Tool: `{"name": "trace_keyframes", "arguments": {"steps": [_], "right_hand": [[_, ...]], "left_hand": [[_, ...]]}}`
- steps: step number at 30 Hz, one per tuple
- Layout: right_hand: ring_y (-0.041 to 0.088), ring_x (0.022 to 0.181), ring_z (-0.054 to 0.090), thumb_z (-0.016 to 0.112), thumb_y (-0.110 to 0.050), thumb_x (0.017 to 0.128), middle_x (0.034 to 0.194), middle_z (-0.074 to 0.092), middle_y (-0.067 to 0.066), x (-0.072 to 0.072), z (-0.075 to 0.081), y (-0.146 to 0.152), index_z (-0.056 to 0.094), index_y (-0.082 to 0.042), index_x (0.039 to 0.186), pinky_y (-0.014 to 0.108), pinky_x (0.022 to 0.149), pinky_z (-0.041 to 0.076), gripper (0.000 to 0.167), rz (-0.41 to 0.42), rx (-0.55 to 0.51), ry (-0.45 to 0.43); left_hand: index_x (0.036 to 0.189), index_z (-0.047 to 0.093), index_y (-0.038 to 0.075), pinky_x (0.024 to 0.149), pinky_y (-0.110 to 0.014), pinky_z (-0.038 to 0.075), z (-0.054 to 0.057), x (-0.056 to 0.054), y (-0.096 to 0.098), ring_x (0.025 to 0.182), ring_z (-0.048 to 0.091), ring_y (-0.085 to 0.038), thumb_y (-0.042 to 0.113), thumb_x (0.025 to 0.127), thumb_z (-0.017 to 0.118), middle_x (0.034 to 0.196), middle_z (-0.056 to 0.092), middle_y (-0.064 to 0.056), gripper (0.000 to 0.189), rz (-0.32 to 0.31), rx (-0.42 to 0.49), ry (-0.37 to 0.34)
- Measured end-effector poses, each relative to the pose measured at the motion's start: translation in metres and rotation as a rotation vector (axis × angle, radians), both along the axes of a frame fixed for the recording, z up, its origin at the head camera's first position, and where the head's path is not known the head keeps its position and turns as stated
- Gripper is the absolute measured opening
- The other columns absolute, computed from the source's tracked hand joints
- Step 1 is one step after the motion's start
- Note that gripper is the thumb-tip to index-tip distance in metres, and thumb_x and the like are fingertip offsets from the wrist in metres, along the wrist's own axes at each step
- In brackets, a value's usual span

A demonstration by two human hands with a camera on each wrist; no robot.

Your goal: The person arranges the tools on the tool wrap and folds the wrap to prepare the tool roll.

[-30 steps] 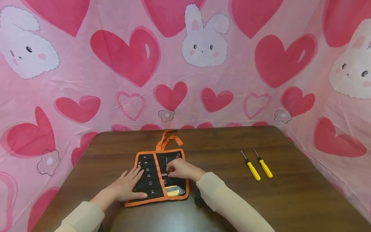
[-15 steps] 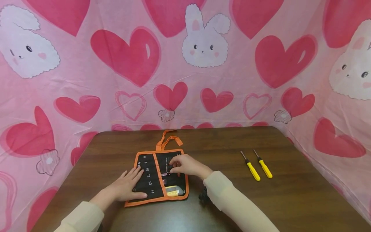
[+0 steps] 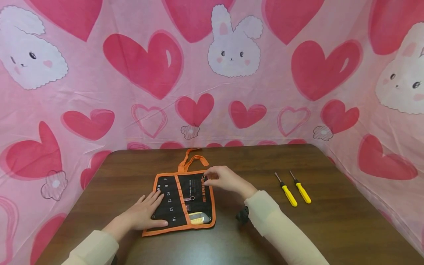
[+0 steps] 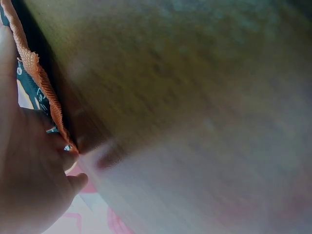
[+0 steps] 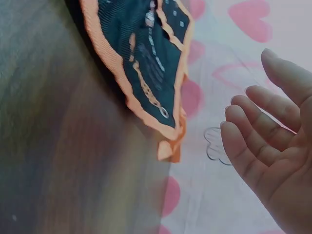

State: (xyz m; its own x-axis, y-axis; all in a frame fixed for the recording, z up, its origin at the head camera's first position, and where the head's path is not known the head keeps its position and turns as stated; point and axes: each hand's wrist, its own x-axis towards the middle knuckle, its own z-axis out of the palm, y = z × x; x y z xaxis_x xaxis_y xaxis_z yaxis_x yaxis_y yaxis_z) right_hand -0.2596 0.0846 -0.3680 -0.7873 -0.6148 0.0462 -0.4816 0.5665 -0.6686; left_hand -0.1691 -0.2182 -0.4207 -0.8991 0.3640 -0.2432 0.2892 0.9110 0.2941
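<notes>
A black tool pouch (image 3: pixel 195 184) with orange edging lies spread on the table, its left flap printed with numbers. My left hand (image 3: pixel 145 211) rests flat on that flap, fingers spread; the left wrist view shows the fingers (image 4: pixel 36 141) along the orange edge. Above the pouch's upper right corner hovers my right hand (image 3: pixel 226 180), and in the right wrist view the hand (image 5: pixel 273 131) has loosely bent fingers with nothing between them. A yellow utility knife (image 3: pixel 198 218) sits in the lower right pocket. Above it, a small wrench-like metal tool (image 3: pixel 189 199) with a ring end pokes from another pocket.
Two yellow-handled screwdrivers (image 3: pixel 289 195) lie side by side on the right of the brown table (image 3: pixel 251 162). Orange tie straps (image 3: pixel 190 162) stretch from the pouch's far edge. A pink cloth (image 3: pixel 205 84) with hearts and rabbits hangs behind the table.
My right hand has left the ring-ended tool, lifting and moving right and away over the pouch, uncovering orange lettering. The left hand stays in place on the flap.
</notes>
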Motion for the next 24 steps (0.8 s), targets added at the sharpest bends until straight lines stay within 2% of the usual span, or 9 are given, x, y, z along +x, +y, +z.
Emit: {"name": "trace_keyframes", "arguments": {"steps": [4,13,16,24], "right_hand": [[0.012,0.087,0.056,0.069,-0.027,0.084,0.102,0.063,0.005,0.000,0.005,0.011,0.063,-0.010,0.114,0.030,0.079,0.049,0.035,-0.025,-0.036,-0.009],[0.014,0.090,0.056,0.069,-0.026,0.084,0.105,0.063,0.004,-0.003,0.012,0.038,0.063,-0.011,0.113,0.035,0.082,0.047,0.034,-0.079,-0.088,0.063],[0.014,0.090,0.056,0.069,-0.028,0.084,0.105,0.063,0.002,-0.004,0.013,0.048,0.062,-0.011,0.113,0.035,0.082,0.047,0.035,-0.103,-0.090,0.073],[0.019,0.088,0.057,0.068,-0.029,0.084,0.103,0.063,0.007,-0.007,0.011,0.077,0.062,-0.010,0.114,0.037,0.077,0.048,0.036,-0.152,-0.118,0.085]], "left_hand": [[0.143,0.029,0.001,0.104,-0.059,0.009,-0.001,-0.001,0.000,0.135,0.015,-0.039,0.070,0.073,0.055,0.147,0.022,-0.020,0.101,0.001,0.002,-0.001],[0.143,0.029,0.001,0.103,-0.060,0.009,-0.001,-0.001,0.000,0.135,0.015,-0.039,0.070,0.073,0.056,0.147,0.022,-0.020,0.101,0.001,0.005,-0.004],[0.143,0.029,0.002,0.104,-0.059,0.009,0.000,0.000,0.001,0.135,0.015,-0.038,0.069,0.073,0.056,0.147,0.022,-0.020,0.101,0.002,0.004,-0.005],[0.143,0.029,0.002,0.104,-0.059,0.009,0.000,0.000,0.000,0.135,0.015,-0.038,0.070,0.073,0.056,0.148,0.022,-0.020,0.101,0.002,0.004,0.000]]}}
